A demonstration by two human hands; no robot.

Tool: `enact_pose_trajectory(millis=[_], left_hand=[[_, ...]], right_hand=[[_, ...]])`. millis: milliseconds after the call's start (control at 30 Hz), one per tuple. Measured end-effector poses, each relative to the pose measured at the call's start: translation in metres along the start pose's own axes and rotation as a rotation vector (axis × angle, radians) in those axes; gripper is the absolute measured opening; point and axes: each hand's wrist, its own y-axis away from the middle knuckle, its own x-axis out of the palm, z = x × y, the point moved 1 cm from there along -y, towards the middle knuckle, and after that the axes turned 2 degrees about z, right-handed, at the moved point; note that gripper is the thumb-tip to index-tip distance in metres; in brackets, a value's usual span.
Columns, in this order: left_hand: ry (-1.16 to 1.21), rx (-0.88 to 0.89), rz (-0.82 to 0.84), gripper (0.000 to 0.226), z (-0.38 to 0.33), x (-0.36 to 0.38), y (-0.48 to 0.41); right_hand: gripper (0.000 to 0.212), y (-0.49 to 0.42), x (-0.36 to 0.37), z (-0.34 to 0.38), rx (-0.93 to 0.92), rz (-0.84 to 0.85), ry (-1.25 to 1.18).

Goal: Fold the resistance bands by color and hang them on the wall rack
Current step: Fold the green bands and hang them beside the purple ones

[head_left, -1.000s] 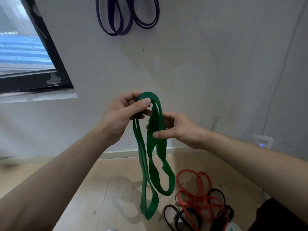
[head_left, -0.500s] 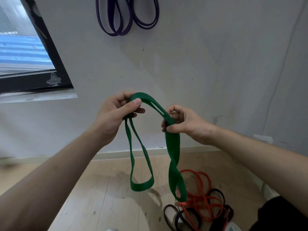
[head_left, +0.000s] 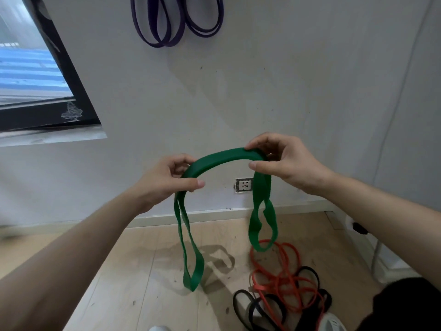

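So, purple bands (head_left: 167, 34) already hang high on the wall (head_left: 298, 80); your left hand (head_left: 164, 181) and right hand (head_left: 285, 163) each pinch the doubled green band (head_left: 222, 160), arched between them, ends dangling; red bands (head_left: 282, 281) and black bands (head_left: 260, 312) lie tangled on the floor (head_left: 133, 271) near its right edge, not yet folded.

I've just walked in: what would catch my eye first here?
A green band arches between the left hand and the right hand at mid-frame, its looped ends dangling. Purple bands hang on the wall above; orange bands and black bands lie tangled on the floor, lower right.
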Motion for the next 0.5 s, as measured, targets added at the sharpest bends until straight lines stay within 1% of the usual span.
enact_pose_trajectory(millis=[100, 200, 300, 367, 433, 467, 500], left_hand=[[0.004, 0.022, 0.001, 0.06, -0.01, 0.016, -0.008], [-0.052, 0.059, 0.036, 0.053, -0.021, 0.037, -0.015], [-0.098, 0.099, 0.03, 0.045, -0.027, 0.048, -0.018], [-0.13, 0.129, 0.028, 0.044, -0.031, 0.05, -0.018], [-0.109, 0.163, 0.022, 0.038, -0.035, 0.05, -0.017], [-0.074, 0.181, 0.02, 0.034, -0.036, 0.051, -0.017], [-0.038, 0.195, 0.024, 0.031, -0.039, 0.051, -0.015]], right_hand=[[0.027, -0.001, 0.005, 0.006, -0.015, 0.027, 0.025], [0.029, -0.002, 0.015, 0.011, -0.074, 0.06, 0.147], [0.041, -0.003, 0.021, 0.014, -0.066, 0.074, 0.217], [0.053, -0.003, 0.019, 0.012, -0.035, 0.099, 0.199], [0.065, -0.003, 0.016, 0.007, 0.03, 0.161, 0.119], [0.067, -0.002, 0.015, 0.004, 0.064, 0.204, 0.069], [0.064, -0.001, 0.015, 0.0, 0.092, 0.247, 0.029]])
